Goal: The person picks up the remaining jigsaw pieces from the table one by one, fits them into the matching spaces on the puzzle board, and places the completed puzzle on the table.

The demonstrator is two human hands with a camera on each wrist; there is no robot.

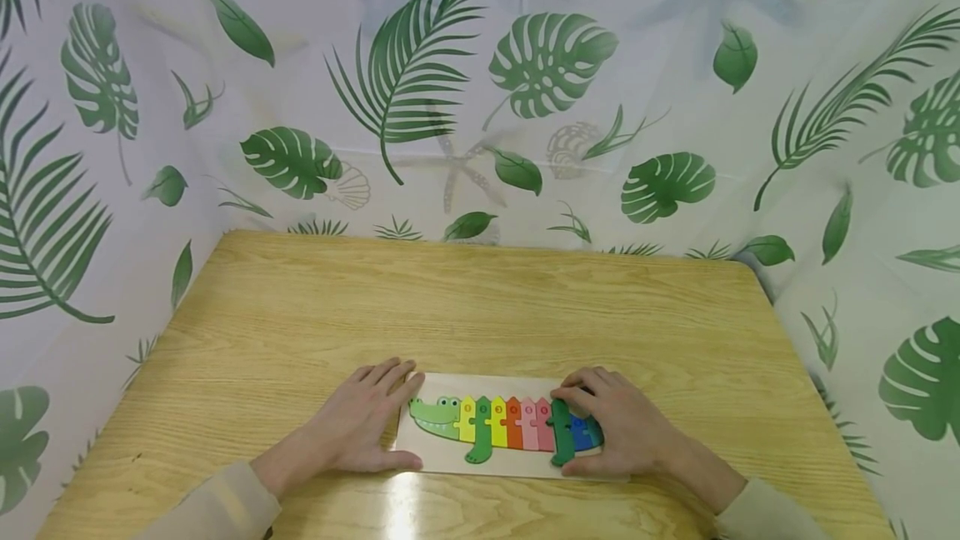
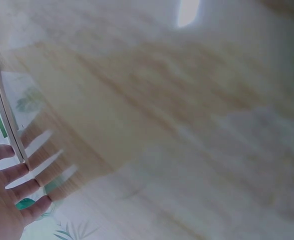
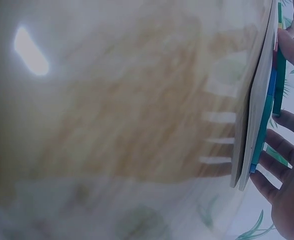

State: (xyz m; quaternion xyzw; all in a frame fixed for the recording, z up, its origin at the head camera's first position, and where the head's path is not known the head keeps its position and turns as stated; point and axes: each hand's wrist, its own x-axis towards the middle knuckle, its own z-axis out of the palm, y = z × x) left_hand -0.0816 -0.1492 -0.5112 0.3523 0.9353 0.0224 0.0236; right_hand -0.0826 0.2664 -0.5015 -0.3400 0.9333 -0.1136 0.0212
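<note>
A wooden puzzle board (image 1: 517, 383) lies on the table with a crocodile made of numbered, coloured pieces. Its light green head (image 1: 437, 419) is at the left end. My left hand (image 1: 363, 422) spans the board's left end, fingers at the far corner and thumb at the near corner, all fairly straight. Between thumb and index finger, my right hand (image 1: 618, 427) pinches a dark green puzzle piece (image 1: 561, 432). The right wrist view shows this piece (image 3: 280, 80) standing off the board's face. Blue tail pieces (image 1: 581, 432) are partly hidden by the right hand.
The board sits near the front of a wood-grain table (image 1: 480, 307). A white cloth with green leaf prints (image 1: 555, 65) hangs behind and along both sides. Lamp glare (image 1: 401, 507) shines on the tabletop before the board.
</note>
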